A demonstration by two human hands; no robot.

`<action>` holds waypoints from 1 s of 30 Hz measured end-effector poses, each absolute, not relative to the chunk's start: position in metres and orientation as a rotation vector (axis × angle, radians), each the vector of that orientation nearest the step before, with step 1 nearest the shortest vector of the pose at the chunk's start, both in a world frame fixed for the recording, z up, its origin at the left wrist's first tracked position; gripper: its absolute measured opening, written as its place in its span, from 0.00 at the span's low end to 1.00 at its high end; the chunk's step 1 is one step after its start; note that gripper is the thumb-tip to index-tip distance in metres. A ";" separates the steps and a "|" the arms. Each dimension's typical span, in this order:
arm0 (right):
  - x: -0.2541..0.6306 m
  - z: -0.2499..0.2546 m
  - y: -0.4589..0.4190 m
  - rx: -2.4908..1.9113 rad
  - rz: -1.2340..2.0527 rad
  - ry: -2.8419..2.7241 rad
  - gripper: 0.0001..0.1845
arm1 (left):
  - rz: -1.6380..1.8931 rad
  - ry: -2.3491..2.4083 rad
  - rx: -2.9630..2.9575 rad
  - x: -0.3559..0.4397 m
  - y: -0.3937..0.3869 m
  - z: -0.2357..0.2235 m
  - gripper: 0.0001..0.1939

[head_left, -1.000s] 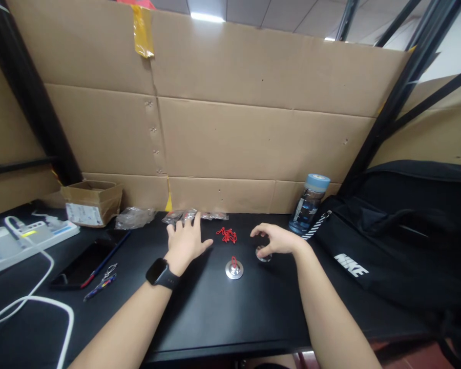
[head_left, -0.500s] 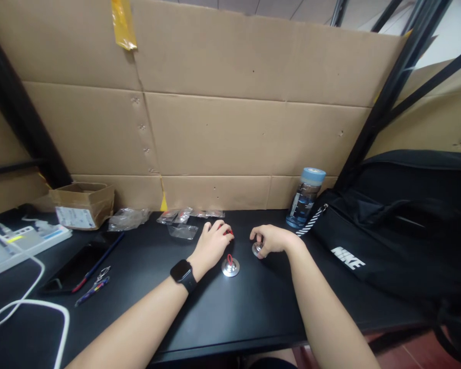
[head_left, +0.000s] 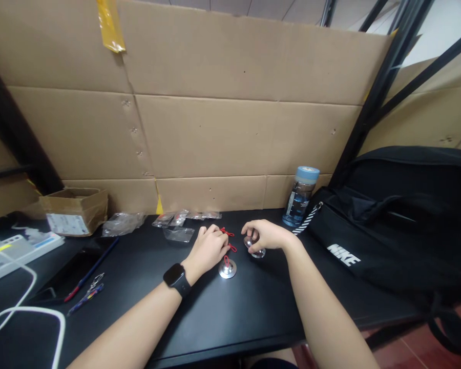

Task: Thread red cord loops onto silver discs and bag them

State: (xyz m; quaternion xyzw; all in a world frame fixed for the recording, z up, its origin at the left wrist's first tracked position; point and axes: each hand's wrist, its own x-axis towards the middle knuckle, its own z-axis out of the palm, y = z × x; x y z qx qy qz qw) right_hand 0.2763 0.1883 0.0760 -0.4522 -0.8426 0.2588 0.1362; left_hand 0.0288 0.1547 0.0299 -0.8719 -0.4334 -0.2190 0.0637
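Left of the disc [head_left: 228,270], the left hand [head_left: 208,248] pinches a red cord [head_left: 232,248]; right of it, the right hand [head_left: 266,236] grips a second disc [head_left: 258,253].

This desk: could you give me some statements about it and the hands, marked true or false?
The left hand is at some red cords. True.
A red cord loop tops the domed metal disc on the desk. True.
A water bottle stands beside the black Nike bag. True.
The right hand holds the water bottle. False: it holds a second metal disc.
The water bottle's lid is red. False: the lid is light blue.
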 end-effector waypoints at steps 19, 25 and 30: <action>0.269 0.073 0.192 -1.192 0.708 -2.358 0.28 | -0.616 -1.251 -2.810 0.030 0.156 0.023 0.05; 0.257 0.069 0.193 -1.060 0.821 -2.144 0.26 | -0.897 -1.422 -2.740 0.030 0.159 0.028 0.05; 0.237 0.065 0.190 -0.785 1.070 -1.882 0.31 | -1.293 -1.582 -2.585 0.022 0.155 0.042 0.04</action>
